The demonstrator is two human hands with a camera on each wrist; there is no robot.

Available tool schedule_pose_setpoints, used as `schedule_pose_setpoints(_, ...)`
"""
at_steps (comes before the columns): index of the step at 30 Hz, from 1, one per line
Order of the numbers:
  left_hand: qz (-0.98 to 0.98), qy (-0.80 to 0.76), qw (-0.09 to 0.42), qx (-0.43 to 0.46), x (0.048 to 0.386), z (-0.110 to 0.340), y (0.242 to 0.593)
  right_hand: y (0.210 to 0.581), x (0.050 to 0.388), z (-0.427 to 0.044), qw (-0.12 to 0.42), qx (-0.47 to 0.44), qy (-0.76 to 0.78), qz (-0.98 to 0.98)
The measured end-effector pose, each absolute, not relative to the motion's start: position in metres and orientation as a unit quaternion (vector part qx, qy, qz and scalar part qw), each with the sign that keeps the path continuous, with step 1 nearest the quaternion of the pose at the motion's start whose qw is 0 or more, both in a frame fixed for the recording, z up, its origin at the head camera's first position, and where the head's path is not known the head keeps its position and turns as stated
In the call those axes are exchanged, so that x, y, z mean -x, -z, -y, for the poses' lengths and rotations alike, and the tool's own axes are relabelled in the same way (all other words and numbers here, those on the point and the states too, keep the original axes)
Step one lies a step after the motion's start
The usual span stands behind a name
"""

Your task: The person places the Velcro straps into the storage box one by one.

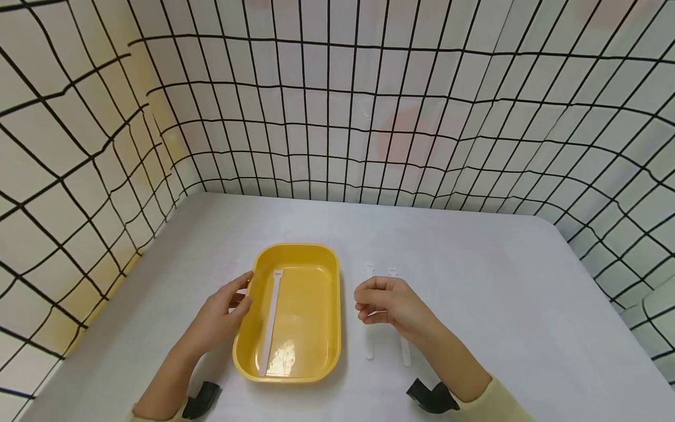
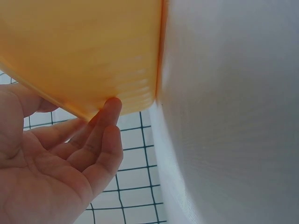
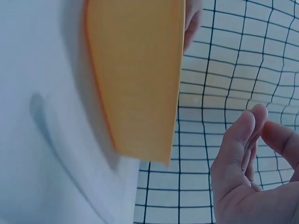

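Observation:
A yellow tray (image 1: 303, 375) lies on the white table with a flat white cable strap (image 1: 270, 325), wider at its far end, lengthwise along its left side. My left hand (image 1: 221, 313) holds the tray's left rim. The left wrist view shows its fingertips against the outer wall (image 2: 93, 51) and the thumb at the rim. To the right of the tray, my right hand (image 1: 387, 305) hovers with thumb and fingertips close together; no object shows between them. Two more white straps, the nearer strap (image 1: 369, 349) and the farther-right strap (image 1: 405, 351), lie beneath it, partly hidden.
Black wire mesh (image 1: 327, 117) stands along the back and both sides of the table (image 1: 474, 264). White sheeting hangs behind the mesh. A black band piece (image 1: 202, 400) sits at the left wrist and another black piece (image 1: 432, 397) at the right.

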State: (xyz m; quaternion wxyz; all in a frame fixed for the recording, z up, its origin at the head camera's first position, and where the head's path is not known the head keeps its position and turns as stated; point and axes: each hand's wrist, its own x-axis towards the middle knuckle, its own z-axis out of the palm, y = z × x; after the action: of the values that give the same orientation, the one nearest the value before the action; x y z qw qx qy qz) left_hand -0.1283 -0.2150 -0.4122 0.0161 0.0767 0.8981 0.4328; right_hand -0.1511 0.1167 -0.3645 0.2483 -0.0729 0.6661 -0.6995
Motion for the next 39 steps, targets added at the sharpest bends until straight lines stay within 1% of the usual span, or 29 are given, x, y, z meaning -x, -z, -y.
schedule_pose_setpoints(11, -0.899, -0.431, 0.017, -0.072, 0.127, 0.216, 0.411, 0.379, 0.158, -0.151, 0.225, 0.048, 0.703, -0.674)
schedule_pose_setpoints(20, -0.898, -0.433, 0.019, -0.072, 0.128, 0.216, 0.412, 0.402, 0.163, -0.175, 0.188, -0.015, 0.661, -0.726)
schedule_pose_setpoints(28, -0.900, -0.431, 0.022, -0.066, 0.128, 0.215, 0.411, 0.415, 0.174, -0.183, 0.176, -0.054, 0.628, -0.756)
schedule_pose_setpoints(34, -0.899, -0.433, 0.018, -0.071, 0.129, 0.215, 0.412, 0.421, 0.180, -0.181, 0.152, -0.083, 0.583, -0.794)
schedule_pose_setpoints(39, -0.899, -0.432, 0.019, -0.070, 0.129, 0.215, 0.412, 0.427, 0.184, -0.179, 0.123, -0.083, 0.536, -0.831)
